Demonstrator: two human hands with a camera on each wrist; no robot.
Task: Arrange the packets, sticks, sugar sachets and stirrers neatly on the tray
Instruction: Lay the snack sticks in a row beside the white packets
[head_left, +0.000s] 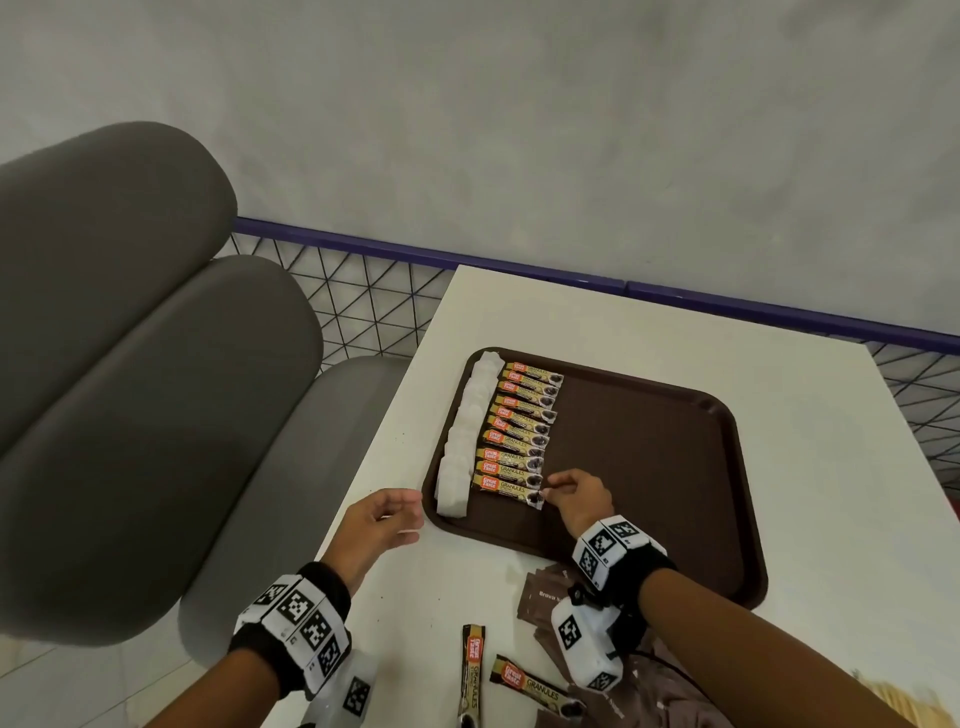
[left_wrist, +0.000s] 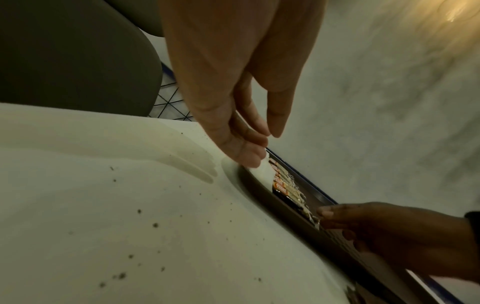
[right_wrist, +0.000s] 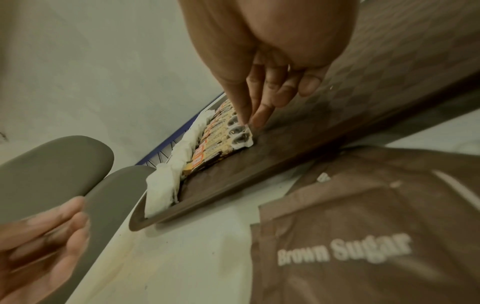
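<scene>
fingertips of right hand seemingly pinched the nearest coffee stick on the tray; left hand hovered relaxed, empty.

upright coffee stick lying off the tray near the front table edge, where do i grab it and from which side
Probably pinch the coffee stick mid-length across its narrow width, from above: it lies flat on the table, long sides clear, and the left hand is empty.
</scene>
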